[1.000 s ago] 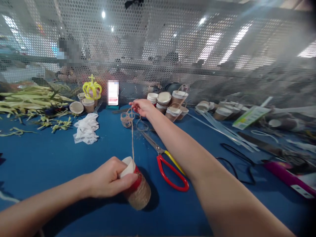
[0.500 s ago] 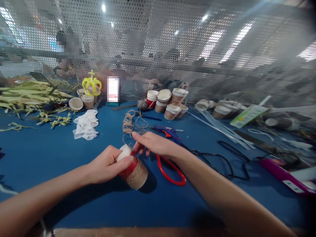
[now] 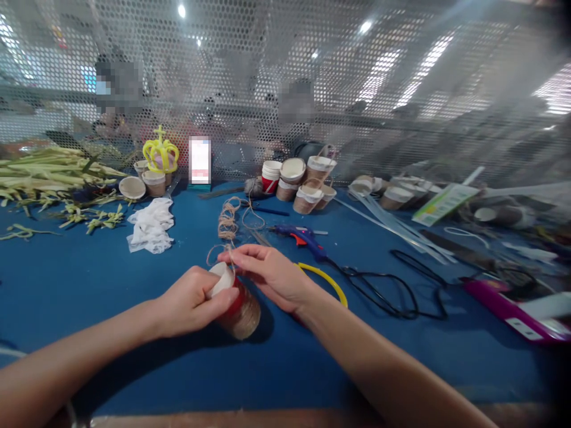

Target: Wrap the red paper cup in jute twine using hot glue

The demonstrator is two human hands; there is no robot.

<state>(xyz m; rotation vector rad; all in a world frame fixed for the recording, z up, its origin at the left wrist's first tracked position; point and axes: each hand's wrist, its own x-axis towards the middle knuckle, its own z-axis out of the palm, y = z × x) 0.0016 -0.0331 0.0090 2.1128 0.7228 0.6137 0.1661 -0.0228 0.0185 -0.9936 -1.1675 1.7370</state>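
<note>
Blue glue gun [image 3: 312,242], scissors [image 3: 323,271] partly hidden by right hand [image 3: 277,276] pinching twine [image 3: 228,228], left hand [image 3: 190,300] gripping cup [image 3: 244,316]

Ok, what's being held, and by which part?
A twine-wrapped cup, by its open rim, in the left hand. The right hand is at the twine beside the rim; its grip is unclear.

We see rough, fibrous twine [image 3: 228,217], matt. Cup [image 3: 245,315] wrapped in same twine, pale inner wall papery, smooth. Counter [image 3: 147,368] matt blue. Mesh screen [image 3: 250,71] looks metallic. White cloth [image 3: 151,224] soft, crumpled. Glue gun [image 3: 307,241] plastic. Power strip [image 3: 504,306] glossy purple plastic.
</note>
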